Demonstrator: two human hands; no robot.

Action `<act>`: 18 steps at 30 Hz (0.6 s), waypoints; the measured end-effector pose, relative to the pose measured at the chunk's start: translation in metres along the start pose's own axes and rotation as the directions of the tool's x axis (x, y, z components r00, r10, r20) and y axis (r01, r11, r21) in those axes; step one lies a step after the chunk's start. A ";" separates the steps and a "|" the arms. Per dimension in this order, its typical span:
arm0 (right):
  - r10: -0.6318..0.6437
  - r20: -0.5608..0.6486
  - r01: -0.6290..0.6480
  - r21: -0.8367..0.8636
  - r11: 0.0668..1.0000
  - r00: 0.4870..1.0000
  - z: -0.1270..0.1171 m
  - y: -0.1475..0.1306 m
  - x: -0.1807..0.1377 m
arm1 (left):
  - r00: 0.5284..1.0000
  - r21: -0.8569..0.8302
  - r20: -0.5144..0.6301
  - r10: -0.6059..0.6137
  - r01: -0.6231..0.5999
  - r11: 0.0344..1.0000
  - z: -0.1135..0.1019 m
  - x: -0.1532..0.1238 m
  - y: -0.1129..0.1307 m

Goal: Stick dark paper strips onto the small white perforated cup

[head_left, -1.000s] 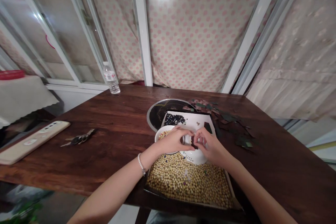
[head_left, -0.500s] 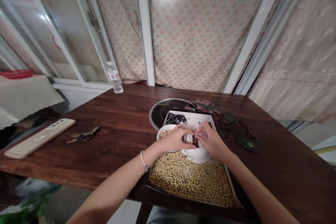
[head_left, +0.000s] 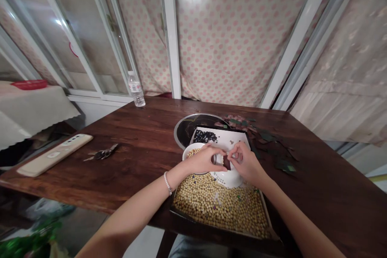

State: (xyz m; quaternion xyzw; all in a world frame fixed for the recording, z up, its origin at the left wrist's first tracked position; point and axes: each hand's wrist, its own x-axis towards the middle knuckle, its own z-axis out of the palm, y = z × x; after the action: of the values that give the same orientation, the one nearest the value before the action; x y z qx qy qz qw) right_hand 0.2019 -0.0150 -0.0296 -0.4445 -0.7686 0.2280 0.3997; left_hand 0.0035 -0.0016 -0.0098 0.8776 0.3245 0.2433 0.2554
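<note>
Between the thumb and fingers of my left hand (head_left: pixel 207 159) is a small dark brown piece (head_left: pixel 226 163) with a pale row along its left edge. My right hand (head_left: pixel 243 162) has its thumb and fingertips pinched together at the piece's upper right side; whatever they hold is too small to make out. Both hands are above a white bowl (head_left: pixel 226 179) in a shallow box (head_left: pixel 269 213). Round, pale yellow beads (head_left: pixel 217 205) cover the near part of the box. A second white bowl (head_left: pixel 185 153), with similar beads, stands partly behind my left hand.
Black beads (head_left: pixel 205 135) lie in the box's far left corner. A round dark plate (head_left: pixel 183 131) sits behind the box. Dark green and brown scraps (head_left: pixel 266 135) are scattered to the right. Keys (head_left: pixel 104 152), a power strip (head_left: pixel 56 155) and a water bottle (head_left: pixel 136 89) are on the left.
The view has shifted slightly, so the scene sits a little further right. My right fingertips have drawn slightly away from the left fingers, and more of the brown piece shows.
</note>
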 end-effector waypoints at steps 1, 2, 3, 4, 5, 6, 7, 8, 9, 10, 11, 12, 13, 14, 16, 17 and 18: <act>0.003 -0.010 -0.003 -0.006 1.000 1.000 0.000 0.001 0.001 | 1.000 0.001 0.004 0.005 -0.005 1.000 0.000 0.000 0.000; 0.000 0.006 0.000 0.000 1.000 1.000 0.000 0.002 0.001 | 1.000 0.003 0.003 0.008 -0.008 1.000 0.000 0.000 -0.001; -0.008 0.039 0.008 0.012 1.000 0.999 -0.001 0.003 0.001 | 1.000 0.006 0.001 0.008 -0.008 1.000 0.000 0.000 -0.001; -0.016 0.068 0.014 0.025 1.000 0.998 -0.001 0.003 0.001 | 1.000 0.011 -0.003 0.006 -0.006 1.000 0.000 0.000 -0.001; -0.018 0.077 0.016 0.029 0.999 0.997 -0.001 0.003 0.001 | 1.000 0.018 -0.002 0.004 -0.004 1.000 0.000 -0.001 -0.001; -0.014 0.064 0.013 0.023 1.000 0.998 0.000 0.002 0.002 | 1.000 0.026 0.003 0.003 -0.003 1.000 -0.001 -0.001 -0.001; -0.007 0.038 0.006 0.009 1.000 0.999 0.001 0.001 0.002 | 1.000 0.035 0.011 0.002 -0.002 0.999 -0.001 -0.001 0.000; 0.002 0.008 -0.002 -0.005 1.000 1.000 0.001 0.000 0.003 | 1.000 0.045 0.019 0.001 -0.002 0.999 -0.001 -0.001 0.001; 0.008 -0.015 -0.008 -0.017 1.000 1.000 0.002 -0.001 0.004 | 1.000 0.055 0.025 0.000 -0.001 0.998 -0.002 -0.002 0.002; 0.009 -0.025 -0.010 -0.024 1.000 1.000 0.003 -0.002 0.004 | 1.000 0.066 0.024 -0.002 0.001 0.998 -0.002 -0.002 0.003; 0.005 -0.025 -0.006 -0.025 1.000 1.000 0.004 -0.002 0.005 | 1.000 0.076 0.018 -0.003 0.002 0.997 -0.002 -0.002 0.005; 0.000 -0.022 -0.001 -0.023 1.000 1.000 0.004 -0.002 0.005 | 1.000 0.084 0.007 -0.001 0.000 0.996 -0.003 -0.003 0.006; -0.003 -0.020 0.002 -0.021 1.000 1.000 0.004 -0.002 0.005 | 1.000 0.091 -0.005 0.006 -0.005 0.996 -0.003 -0.003 0.007; -0.005 -0.020 0.004 -0.022 1.000 1.000 0.005 -0.003 0.005 | 1.000 0.095 -0.016 0.015 -0.013 0.995 -0.003 -0.003 0.008; -0.006 -0.022 0.006 -0.030 1.000 1.000 0.004 -0.003 0.004 | 0.999 0.108 -0.028 0.032 -0.029 0.994 -0.003 -0.004 0.010; -0.006 -0.024 0.005 -0.035 0.999 1.000 0.004 -0.003 0.004 | 0.999 0.118 -0.027 0.036 -0.033 0.992 -0.003 -0.004 0.011; -0.006 -0.026 0.005 -0.036 0.999 1.000 0.004 -0.004 0.003 | 0.999 0.130 -0.019 0.037 -0.035 0.991 -0.004 -0.004 0.011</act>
State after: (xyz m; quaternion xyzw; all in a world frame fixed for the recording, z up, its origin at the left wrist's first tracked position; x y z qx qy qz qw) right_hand 0.1956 -0.0138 -0.0280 -0.4524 -0.7685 0.2071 0.4024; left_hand 0.0034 -0.0111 -0.0015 0.8955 0.3265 0.2355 0.1898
